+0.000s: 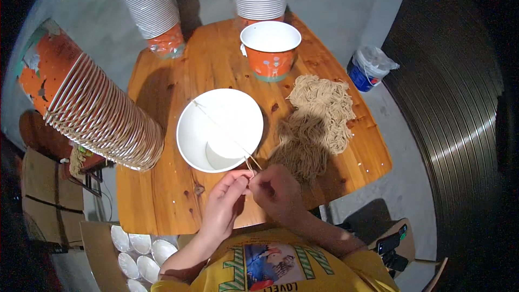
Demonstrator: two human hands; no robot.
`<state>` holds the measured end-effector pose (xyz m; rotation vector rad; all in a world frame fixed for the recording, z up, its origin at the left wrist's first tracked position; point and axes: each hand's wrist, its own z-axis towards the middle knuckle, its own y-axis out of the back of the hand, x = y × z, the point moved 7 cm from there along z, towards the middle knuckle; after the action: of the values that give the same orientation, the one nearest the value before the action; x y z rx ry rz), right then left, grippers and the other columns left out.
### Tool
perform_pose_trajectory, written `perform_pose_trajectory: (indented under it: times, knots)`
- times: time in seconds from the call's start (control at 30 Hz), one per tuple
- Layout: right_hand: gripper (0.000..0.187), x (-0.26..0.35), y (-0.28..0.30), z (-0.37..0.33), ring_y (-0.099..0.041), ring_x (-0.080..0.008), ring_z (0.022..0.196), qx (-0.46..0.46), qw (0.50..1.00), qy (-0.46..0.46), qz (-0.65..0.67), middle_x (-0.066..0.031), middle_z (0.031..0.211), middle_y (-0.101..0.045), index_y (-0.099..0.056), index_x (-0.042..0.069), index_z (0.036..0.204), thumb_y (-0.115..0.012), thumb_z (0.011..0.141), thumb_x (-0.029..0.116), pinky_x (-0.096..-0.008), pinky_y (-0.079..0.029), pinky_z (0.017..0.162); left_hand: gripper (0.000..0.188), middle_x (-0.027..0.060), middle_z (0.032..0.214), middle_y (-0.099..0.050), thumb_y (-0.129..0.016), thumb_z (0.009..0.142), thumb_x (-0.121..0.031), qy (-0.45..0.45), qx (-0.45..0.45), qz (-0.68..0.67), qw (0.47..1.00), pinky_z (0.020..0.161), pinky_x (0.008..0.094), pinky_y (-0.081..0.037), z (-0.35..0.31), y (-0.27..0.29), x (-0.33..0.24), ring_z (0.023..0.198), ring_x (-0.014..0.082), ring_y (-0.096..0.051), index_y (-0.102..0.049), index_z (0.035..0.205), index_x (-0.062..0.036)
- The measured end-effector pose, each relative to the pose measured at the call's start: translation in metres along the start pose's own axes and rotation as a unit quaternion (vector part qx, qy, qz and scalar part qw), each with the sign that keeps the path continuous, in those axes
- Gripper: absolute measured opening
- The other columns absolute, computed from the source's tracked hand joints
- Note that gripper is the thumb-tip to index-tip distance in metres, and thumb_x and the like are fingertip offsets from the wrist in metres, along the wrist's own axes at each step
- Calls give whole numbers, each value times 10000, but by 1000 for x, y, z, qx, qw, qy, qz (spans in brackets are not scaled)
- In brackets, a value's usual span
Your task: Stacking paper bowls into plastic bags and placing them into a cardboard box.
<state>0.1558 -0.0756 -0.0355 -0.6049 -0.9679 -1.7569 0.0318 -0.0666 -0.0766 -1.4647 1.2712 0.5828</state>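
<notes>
Close together at the table's front edge, my left hand (226, 197) and my right hand (277, 190) pinch a thin beige cord (252, 163) between their fingertips. Short loose ends stick up from the pinch. One length of the cord runs up and left across the mouth of a white-lined paper bucket (186, 146) just beyond my hands. To the right of that bucket lies a heap of tan cord (330, 105), its nearer half in shadow. Part of my right fingers' grip is hidden behind the hand.
A leaning stack of orange buckets wound with cord (108, 113) stands at the left of the wooden table (157, 200). Behind are one orange bucket (270, 62) and two tall stacks (148, 5). A box of white cups (97, 249) sits below left; a blue pail (362, 73) stands right.
</notes>
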Motion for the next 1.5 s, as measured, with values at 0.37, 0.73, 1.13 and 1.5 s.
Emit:
perform_pose_trajectory:
  times: [0.37, 0.73, 1.13, 1.5]
  knots:
    - [93, 1, -8, -3, -531, -230, 639, 34, 998, 45, -25, -58, 750, -547, -540, 84, 836, -614, 795, 48, -329, -440, 601, 98, -9, 805, -601, -554, 895, -123, 63, 28, -135, 988, 610, 186, -409, 8, -14, -7, 691, 74, -530, -598, 924, -40]
    - [101, 26, -26, 5, -527, -144, 756, 83, 933, 318, -150, 39, 802, -531, -586, 182, 825, -595, 733, 142, -287, -439, 677, 146, 51, 873, -633, -556, 893, -135, 93, -25, -270, 958, 767, 269, -497, 28, 11, -6, 805, 140, -602, -596, 942, -4]
    - [153, 37, -32, 13, -498, -135, 766, 190, 881, 380, -210, 36, 775, -486, -612, 207, 906, -538, 773, 197, -270, -443, 660, 135, 37, 798, -633, -538, 883, -155, 54, -82, -184, 978, 668, 253, -489, 33, 19, -25, 722, 137, -596, -602, 887, -36]
    - [381, -33, 40, 72, -582, -244, 799, 151, 931, 117, -310, -64, 855, -572, -576, 113, 1099, -680, 747, 213, -357, -502, 670, 419, 32, 985, -491, -403, 759, 85, -205, -163, 180, 948, 777, 239, -406, 67, 79, -48, 895, 112, -467, -465, 1148, -58]
